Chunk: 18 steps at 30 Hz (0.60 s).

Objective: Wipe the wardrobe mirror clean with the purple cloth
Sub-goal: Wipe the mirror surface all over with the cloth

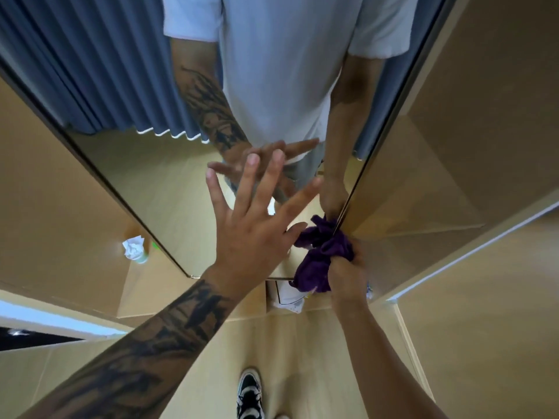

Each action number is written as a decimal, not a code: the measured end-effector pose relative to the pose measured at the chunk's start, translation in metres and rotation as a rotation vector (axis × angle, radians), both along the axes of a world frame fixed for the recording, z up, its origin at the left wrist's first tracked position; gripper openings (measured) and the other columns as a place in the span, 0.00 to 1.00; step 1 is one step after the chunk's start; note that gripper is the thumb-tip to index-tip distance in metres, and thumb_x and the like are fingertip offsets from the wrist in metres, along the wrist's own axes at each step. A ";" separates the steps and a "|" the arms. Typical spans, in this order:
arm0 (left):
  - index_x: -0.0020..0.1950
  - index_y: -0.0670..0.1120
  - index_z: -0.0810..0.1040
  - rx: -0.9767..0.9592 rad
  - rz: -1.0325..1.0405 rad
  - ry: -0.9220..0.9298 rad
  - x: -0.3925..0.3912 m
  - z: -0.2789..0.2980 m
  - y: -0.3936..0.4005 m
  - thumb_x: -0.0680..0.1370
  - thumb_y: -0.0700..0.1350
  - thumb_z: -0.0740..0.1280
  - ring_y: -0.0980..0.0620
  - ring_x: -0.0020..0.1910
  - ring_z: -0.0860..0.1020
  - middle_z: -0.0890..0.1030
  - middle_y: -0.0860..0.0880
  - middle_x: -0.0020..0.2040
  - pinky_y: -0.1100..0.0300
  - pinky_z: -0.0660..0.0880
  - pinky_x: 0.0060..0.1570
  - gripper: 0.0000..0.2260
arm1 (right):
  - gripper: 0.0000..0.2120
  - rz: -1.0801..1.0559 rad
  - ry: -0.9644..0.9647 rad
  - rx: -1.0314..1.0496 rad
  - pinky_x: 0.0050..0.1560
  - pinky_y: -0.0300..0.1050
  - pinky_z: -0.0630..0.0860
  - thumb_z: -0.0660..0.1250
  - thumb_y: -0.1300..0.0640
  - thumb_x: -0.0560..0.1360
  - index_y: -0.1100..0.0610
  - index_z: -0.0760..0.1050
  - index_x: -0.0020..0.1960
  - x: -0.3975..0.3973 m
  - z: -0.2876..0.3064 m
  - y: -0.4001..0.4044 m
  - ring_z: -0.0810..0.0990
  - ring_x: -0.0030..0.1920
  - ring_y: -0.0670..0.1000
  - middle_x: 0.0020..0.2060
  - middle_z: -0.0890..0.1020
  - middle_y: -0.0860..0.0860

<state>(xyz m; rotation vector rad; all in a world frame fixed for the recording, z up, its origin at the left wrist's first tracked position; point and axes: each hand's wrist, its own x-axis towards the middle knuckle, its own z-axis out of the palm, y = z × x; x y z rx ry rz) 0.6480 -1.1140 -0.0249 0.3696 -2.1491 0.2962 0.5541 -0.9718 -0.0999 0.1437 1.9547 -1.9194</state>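
His right hand (348, 275) has the purple cloth (320, 255) bunched tight at the mirror (151, 182) bottom-right edge; left hand (251, 225), fingers spread, seemingly presses the glass, which may leave fresh smears.

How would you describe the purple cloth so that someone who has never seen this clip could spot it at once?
Find the tall wardrobe mirror that fills the middle of the view and follow its right edge down to the bottom corner. There the right hand grips a bunched purple cloth against the glass. It is the only deep purple thing among pale wood panels, and the left hand beside it lies flat and holds nothing.
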 end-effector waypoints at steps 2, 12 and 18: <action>0.82 0.60 0.60 0.001 -0.004 -0.018 -0.002 -0.002 -0.005 0.81 0.68 0.64 0.43 0.85 0.48 0.58 0.43 0.82 0.24 0.47 0.74 0.31 | 0.22 -0.024 0.039 -0.045 0.51 0.48 0.83 0.62 0.65 0.69 0.41 0.83 0.49 0.005 0.002 -0.003 0.85 0.49 0.52 0.47 0.87 0.51; 0.84 0.60 0.58 -0.062 -0.010 -0.021 -0.006 -0.020 -0.027 0.81 0.68 0.64 0.48 0.85 0.40 0.42 0.50 0.86 0.35 0.36 0.79 0.34 | 0.20 0.049 -0.083 0.188 0.58 0.67 0.81 0.57 0.71 0.68 0.53 0.80 0.49 -0.021 -0.002 -0.012 0.84 0.52 0.61 0.47 0.86 0.55; 0.84 0.60 0.57 -0.106 -0.105 0.023 -0.009 -0.029 -0.044 0.80 0.68 0.66 0.48 0.85 0.42 0.44 0.49 0.86 0.38 0.46 0.78 0.35 | 0.19 0.049 -0.116 0.170 0.50 0.56 0.85 0.60 0.70 0.70 0.51 0.82 0.48 -0.027 0.000 -0.004 0.87 0.47 0.57 0.44 0.88 0.52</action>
